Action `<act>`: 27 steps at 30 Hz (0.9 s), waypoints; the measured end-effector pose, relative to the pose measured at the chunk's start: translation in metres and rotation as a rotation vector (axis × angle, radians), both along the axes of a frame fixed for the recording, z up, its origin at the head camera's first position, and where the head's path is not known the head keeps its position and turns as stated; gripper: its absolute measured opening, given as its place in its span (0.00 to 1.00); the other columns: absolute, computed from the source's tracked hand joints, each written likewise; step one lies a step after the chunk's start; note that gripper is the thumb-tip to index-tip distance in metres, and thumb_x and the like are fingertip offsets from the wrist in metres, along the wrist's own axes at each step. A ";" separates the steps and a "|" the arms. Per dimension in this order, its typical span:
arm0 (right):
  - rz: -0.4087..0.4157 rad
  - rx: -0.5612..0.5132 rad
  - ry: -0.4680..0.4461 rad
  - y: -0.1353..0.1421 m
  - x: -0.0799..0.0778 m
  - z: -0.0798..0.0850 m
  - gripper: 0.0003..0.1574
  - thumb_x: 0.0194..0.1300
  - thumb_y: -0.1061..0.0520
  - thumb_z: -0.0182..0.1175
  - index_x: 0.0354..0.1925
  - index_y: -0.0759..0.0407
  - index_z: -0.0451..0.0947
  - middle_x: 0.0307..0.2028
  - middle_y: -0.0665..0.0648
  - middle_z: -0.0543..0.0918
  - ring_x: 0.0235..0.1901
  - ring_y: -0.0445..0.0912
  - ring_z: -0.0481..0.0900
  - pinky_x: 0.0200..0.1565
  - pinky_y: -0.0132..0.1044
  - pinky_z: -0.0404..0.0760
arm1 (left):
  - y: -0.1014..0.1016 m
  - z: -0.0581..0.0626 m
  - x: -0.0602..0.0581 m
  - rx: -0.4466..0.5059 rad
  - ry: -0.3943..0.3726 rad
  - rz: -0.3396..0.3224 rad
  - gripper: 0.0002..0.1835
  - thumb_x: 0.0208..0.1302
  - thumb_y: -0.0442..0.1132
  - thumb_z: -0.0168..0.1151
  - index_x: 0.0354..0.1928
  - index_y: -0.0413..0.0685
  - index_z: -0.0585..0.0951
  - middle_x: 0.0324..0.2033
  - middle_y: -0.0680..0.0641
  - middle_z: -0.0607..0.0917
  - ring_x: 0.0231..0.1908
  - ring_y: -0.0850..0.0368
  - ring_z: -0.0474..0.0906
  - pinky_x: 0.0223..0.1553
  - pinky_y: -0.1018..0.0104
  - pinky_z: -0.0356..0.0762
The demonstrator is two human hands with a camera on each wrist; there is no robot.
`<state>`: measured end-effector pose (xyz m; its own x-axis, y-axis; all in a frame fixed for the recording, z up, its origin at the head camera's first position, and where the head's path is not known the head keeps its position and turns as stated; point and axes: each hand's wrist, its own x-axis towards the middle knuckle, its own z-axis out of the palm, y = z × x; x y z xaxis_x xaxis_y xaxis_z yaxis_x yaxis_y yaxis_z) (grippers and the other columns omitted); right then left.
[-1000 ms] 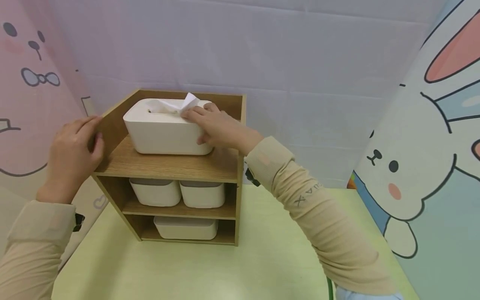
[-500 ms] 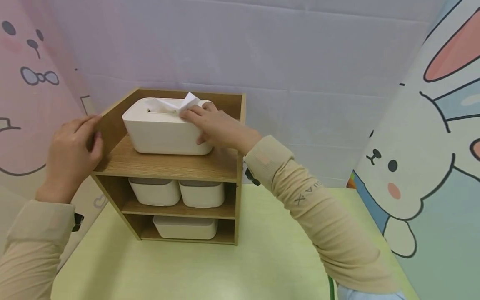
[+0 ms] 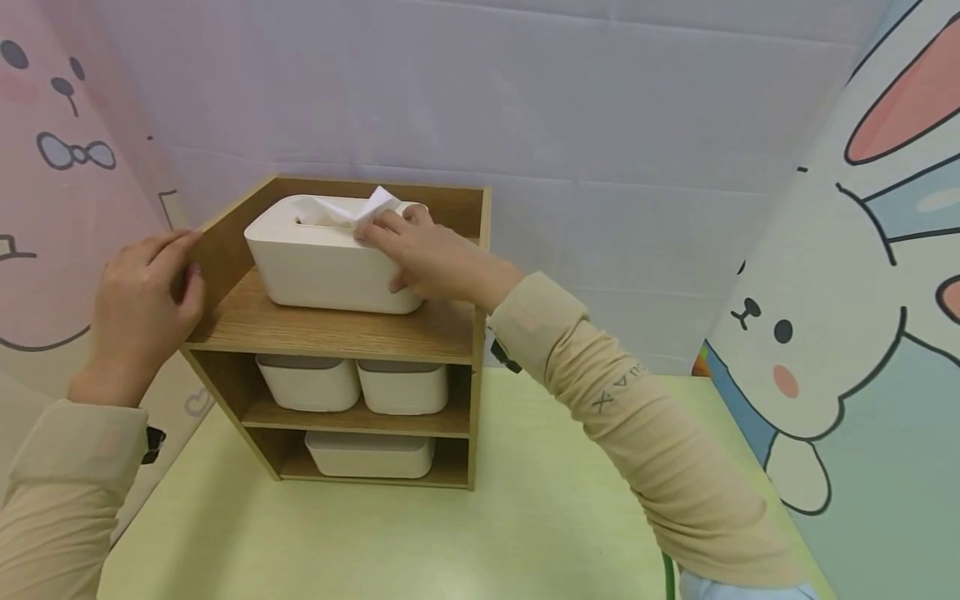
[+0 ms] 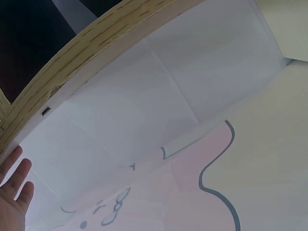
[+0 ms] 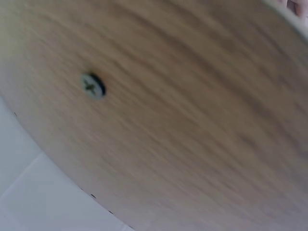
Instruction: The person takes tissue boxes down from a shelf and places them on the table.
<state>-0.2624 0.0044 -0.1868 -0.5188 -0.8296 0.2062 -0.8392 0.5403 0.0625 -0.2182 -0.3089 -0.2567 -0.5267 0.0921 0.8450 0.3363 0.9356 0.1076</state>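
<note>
A white tissue box [image 3: 330,271] sits on the top shelf of a small wooden rack [image 3: 337,333], slightly turned. From the slot in its lid sticks a white tissue [image 3: 375,204]. My right hand [image 3: 438,258] holds the box's right end, fingers on the lid and thumb low on the front. At the rack's left side panel [image 3: 225,250], my left hand [image 3: 146,292] touches the edge; in the left wrist view its fingers [image 4: 19,173] look straight. The right wrist view shows only the rack's side with a screw [image 5: 93,86], and a bit of hand in the corner.
Two white bins [image 3: 307,383] stand side by side on the middle shelf. A wider white bin [image 3: 371,454] lies on the bottom one. The rack stands on a pale green table [image 3: 562,500], before a white sheet [image 3: 637,167] and cartoon-printed walls.
The right end of the tissue box has come slightly forward with my right hand, which has shifted a little left. My left hand stays at the side panel.
</note>
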 end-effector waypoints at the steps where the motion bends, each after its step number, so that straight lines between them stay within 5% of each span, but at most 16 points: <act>1: 0.002 0.003 0.013 0.000 0.000 0.000 0.36 0.61 0.52 0.57 0.64 0.52 0.56 0.60 0.53 0.63 0.59 0.57 0.60 0.48 0.37 0.75 | 0.000 0.000 0.000 0.002 -0.001 0.000 0.19 0.58 0.33 0.49 0.51 0.36 0.77 0.47 0.33 0.79 0.44 0.32 0.72 0.45 0.41 0.67; 9: 0.000 0.023 0.074 0.000 0.002 0.001 0.35 0.61 0.51 0.57 0.64 0.53 0.56 0.59 0.55 0.64 0.56 0.58 0.62 0.48 0.39 0.75 | 0.000 -0.001 -0.001 0.009 0.001 -0.004 0.19 0.59 0.33 0.49 0.51 0.37 0.77 0.47 0.34 0.79 0.44 0.32 0.72 0.46 0.41 0.68; 17: 0.015 0.037 0.184 0.004 0.001 0.000 0.34 0.61 0.51 0.57 0.63 0.54 0.58 0.58 0.57 0.66 0.56 0.62 0.64 0.59 0.45 0.68 | 0.002 -0.001 -0.003 0.009 0.009 -0.014 0.19 0.58 0.33 0.49 0.51 0.37 0.77 0.47 0.34 0.79 0.44 0.32 0.72 0.46 0.42 0.67; 27: -0.052 0.009 0.176 0.011 0.005 0.012 0.34 0.61 0.51 0.57 0.63 0.52 0.57 0.58 0.58 0.64 0.57 0.63 0.61 0.51 0.40 0.75 | 0.002 -0.002 -0.005 0.018 0.016 -0.026 0.18 0.58 0.33 0.49 0.51 0.37 0.77 0.47 0.34 0.79 0.44 0.32 0.72 0.46 0.42 0.67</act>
<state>-0.2577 0.0152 -0.1750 -0.5176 -0.8049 0.2903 -0.7858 0.5814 0.2110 -0.2232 -0.3069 -0.2584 -0.5104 0.0900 0.8552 0.3623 0.9244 0.1190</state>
